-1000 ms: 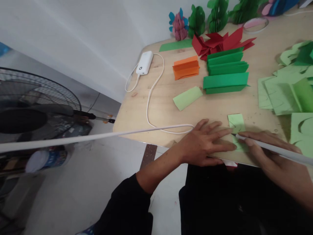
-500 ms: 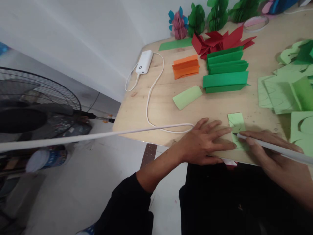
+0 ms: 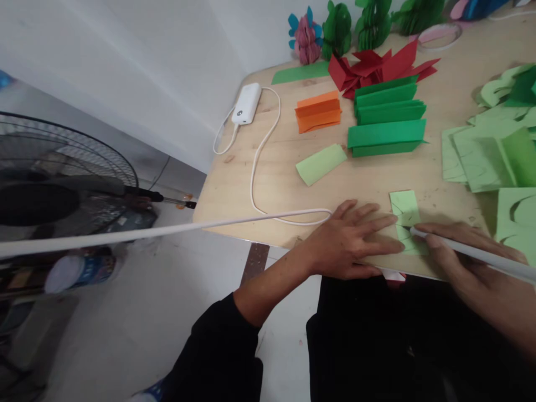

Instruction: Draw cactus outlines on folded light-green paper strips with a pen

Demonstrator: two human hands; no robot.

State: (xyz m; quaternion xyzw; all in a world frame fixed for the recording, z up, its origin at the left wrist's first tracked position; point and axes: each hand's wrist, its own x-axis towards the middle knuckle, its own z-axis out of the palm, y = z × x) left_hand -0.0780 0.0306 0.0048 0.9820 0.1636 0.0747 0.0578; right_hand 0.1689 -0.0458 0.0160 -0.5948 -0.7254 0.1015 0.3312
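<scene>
A small light-green paper (image 3: 404, 202) lies at the table's front edge, with dark curved lines drawn on it. My left hand (image 3: 347, 243) rests flat on the table, fingers spread, and its fingertips touch the paper's left edge. A white pen (image 3: 473, 249) with a dark tip is gripped in my right hand (image 3: 469, 262), its tip on the paper. The lower part of the paper is partly covered by my fingers. Above the left hand lies a folded pale-green paper (image 3: 321, 164).
Folded green papers (image 3: 387, 137), an orange folded paper (image 3: 318, 113) and red paper pieces (image 3: 383, 68) lie farther back. Light-green sheets (image 3: 473, 159) pile up at right. A white power bank (image 3: 247, 104) trails a cable (image 3: 167, 230) across the front. A fan (image 3: 62, 167) stands left.
The pen tip has shifted slightly to the right on the paper, and a new dark curve shows beside it. My left hand stays in place.
</scene>
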